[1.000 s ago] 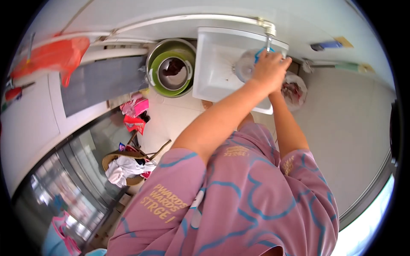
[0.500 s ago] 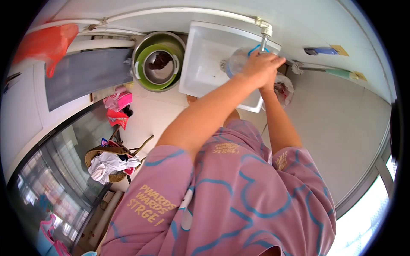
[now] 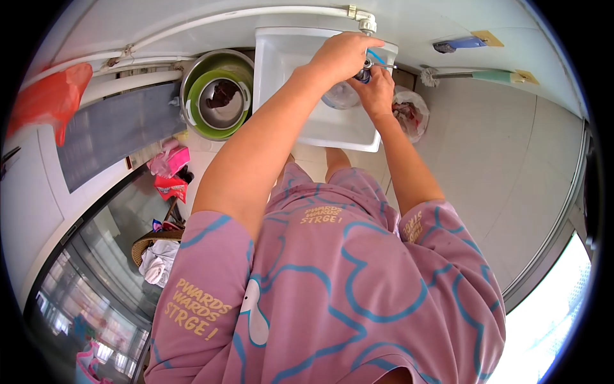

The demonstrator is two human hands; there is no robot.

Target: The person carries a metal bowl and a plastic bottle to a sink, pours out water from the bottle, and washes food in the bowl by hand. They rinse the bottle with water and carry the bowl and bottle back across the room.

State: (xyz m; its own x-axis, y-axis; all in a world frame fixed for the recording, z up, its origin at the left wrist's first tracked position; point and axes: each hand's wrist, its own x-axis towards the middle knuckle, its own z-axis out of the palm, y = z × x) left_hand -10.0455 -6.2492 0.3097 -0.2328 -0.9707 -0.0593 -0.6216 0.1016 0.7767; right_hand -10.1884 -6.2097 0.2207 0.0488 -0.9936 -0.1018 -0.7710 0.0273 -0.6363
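At the white sink (image 3: 268, 96), my left hand (image 3: 342, 56) reaches over the metal tap (image 3: 368, 63), fingers curled around its upper part with one fingertip pointing right. My right hand (image 3: 376, 93) is just below, its fingers closed at a small dark piece under the tap; what they grip is partly hidden. A clear plastic bottle (image 3: 341, 97) sits in the sink beneath both hands, partly covered by them. Beside the tap shows a light-blue strip (image 3: 376, 56), perhaps the bottle's handle.
Left of the sink, a metal basin (image 3: 192, 77) holds a green basin (image 3: 195, 109) and a steel bowl. A bag of waste (image 3: 409, 115) stands at its right. Brushes hang on the right wall, including a white-bristled brush (image 3: 430, 77). A red plastic bag (image 3: 54, 102) hangs left.
The view has shifted, so the sink appears farther left. My hands, overlapped before, are now apart: the left above, the right lower. The tap's head now shows between them.
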